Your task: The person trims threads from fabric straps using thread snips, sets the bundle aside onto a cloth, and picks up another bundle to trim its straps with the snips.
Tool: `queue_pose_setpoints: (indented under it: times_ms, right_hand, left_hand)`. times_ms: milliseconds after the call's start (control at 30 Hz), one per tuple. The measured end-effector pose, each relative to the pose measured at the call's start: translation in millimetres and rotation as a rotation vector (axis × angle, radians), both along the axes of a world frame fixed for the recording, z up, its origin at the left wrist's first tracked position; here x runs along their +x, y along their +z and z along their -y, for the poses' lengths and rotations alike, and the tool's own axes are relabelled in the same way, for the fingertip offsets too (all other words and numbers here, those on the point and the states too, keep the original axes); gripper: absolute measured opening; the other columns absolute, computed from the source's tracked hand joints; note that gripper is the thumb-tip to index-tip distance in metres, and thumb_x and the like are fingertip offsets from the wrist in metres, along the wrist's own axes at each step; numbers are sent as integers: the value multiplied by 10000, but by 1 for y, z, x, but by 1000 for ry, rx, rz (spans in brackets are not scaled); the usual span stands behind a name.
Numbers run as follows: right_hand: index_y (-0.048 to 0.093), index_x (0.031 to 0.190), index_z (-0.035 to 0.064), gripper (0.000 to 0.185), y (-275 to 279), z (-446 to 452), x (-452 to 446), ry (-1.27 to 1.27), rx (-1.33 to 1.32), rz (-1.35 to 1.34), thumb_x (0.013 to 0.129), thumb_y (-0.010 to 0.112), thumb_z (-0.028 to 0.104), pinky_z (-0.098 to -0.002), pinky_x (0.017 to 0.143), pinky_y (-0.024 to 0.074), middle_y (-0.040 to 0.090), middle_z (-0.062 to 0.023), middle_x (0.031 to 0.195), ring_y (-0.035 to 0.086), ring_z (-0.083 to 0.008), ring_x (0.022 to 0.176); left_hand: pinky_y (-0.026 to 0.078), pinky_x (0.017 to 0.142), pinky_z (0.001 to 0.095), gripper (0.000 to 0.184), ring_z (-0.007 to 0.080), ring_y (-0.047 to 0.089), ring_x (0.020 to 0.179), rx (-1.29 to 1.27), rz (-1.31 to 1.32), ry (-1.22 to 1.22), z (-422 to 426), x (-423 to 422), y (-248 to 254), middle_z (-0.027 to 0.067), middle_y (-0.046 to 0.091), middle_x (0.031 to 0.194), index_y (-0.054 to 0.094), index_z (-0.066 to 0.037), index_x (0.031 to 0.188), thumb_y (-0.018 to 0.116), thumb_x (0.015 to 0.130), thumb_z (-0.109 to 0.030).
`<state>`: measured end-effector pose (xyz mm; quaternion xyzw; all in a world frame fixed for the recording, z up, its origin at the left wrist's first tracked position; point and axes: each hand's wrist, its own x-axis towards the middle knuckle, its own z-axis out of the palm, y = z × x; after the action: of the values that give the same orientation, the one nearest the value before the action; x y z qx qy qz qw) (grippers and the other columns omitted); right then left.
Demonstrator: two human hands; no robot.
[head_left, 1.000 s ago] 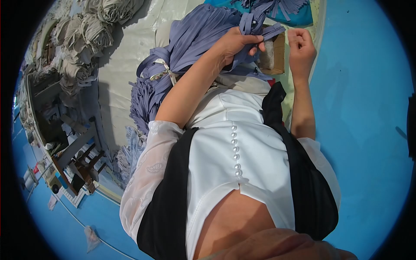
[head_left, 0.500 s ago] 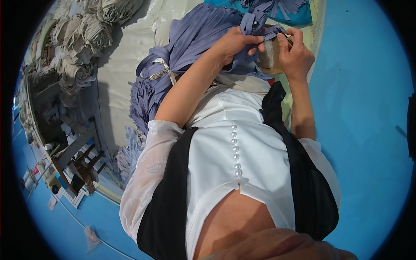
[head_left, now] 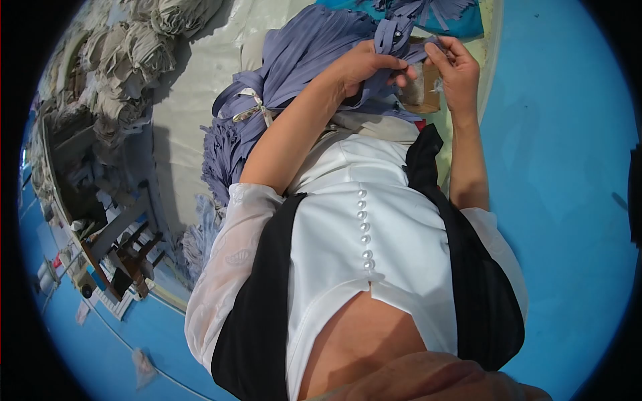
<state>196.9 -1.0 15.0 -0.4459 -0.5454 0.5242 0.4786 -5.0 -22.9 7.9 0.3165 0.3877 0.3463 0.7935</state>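
"Purple strips (head_left: 304, 50): how are they held?"
"Bulk is heaped left of the left hand (head_left: 364, 69), by whose grip a gathered end is pinched; loose tips (head_left: 416, 53) are pointed rightward."
"At the right hand (head_left: 460, 77)?"
"Tips are met by thumb and finger; whether pinched cannot be told."

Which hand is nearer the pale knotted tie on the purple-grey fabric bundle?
Left. The left hand is at the fabric bundle, up and right of the pale knotted tie in the picture; the right hand is farther right, at a fabric strip.
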Motion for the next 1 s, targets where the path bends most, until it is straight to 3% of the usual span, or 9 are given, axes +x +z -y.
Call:
queue_pose_setpoints:
  times_ms: [133,233,267,367,600,700,800,967,1000]
  right_hand:
    - [679,952,4,191,1,-1,35,115,-288,-88,924,725,188,-211,559,376,577,60,694,514,-46,633]
    - [690,961,16,202,3,1,43,80,-209,502,930,719,214,-212,565,379,576,67,685,515,-51,630]
    - [699,986,17,186,23,5,29,-113,-175,836,921,728,189,-205,628,429,644,43,748,558,-49,693]
    - [706,999,11,157,21,12,6,-121,45,238,912,729,140,-202,686,462,682,19,808,581,-41,743]
    - [702,1025,-15,131,7,17,0,-102,95,210,912,661,39,-200,754,481,688,-7,884,611,-57,830]
    - [682,1089,-20,215,-4,23,-2,-25,-159,-107,895,595,13,-180,701,460,693,-17,969,591,-37,788]
    - [622,1213,-12,364,-15,32,10,254,-393,-142,859,568,50,-158,594,373,693,-15,1057,521,-9,692]
    - [566,1315,2,521,-37,60,14,372,-272,-111,830,701,136,-202,722,461,638,-58,1257,601,-61,874]
    - [546,1354,26,618,-31,68,17,415,-332,-51,793,770,156,-251,811,480,624,-64,1240,603,-115,981]
  left_hand:
    - [523,977,363,491,321,666,1112,-108,263,65,3,-11,0,256,660,1184,554,90,1280,489,795,46]
    - [460,1105,406,632,383,600,1233,-85,332,55,3,-15,-6,303,607,1269,470,115,1357,470,730,39]
    - [447,1120,410,647,385,590,1246,-74,334,51,4,-15,-3,308,599,1281,459,118,1360,474,719,32]
    - [426,1143,419,685,394,576,1262,-91,420,34,2,-14,-5,314,572,1322,433,119,1369,479,692,25]
    - [426,1146,421,677,406,579,1255,-190,477,44,1,-19,-8,318,557,1333,418,104,1368,483,698,32]
    - [446,1128,425,659,399,591,1241,-199,452,49,1,-20,-15,315,572,1312,425,103,1363,484,710,36]
    - [492,1083,427,623,363,614,1219,-151,328,35,1,-22,-7,289,597,1287,453,105,1345,476,726,41]
    - [505,1065,387,584,318,633,1196,-115,169,101,10,-21,7,243,646,1212,492,79,1336,467,753,60]
    - [507,1058,380,578,306,641,1180,-104,135,92,11,-19,4,229,655,1195,498,67,1339,472,761,62]
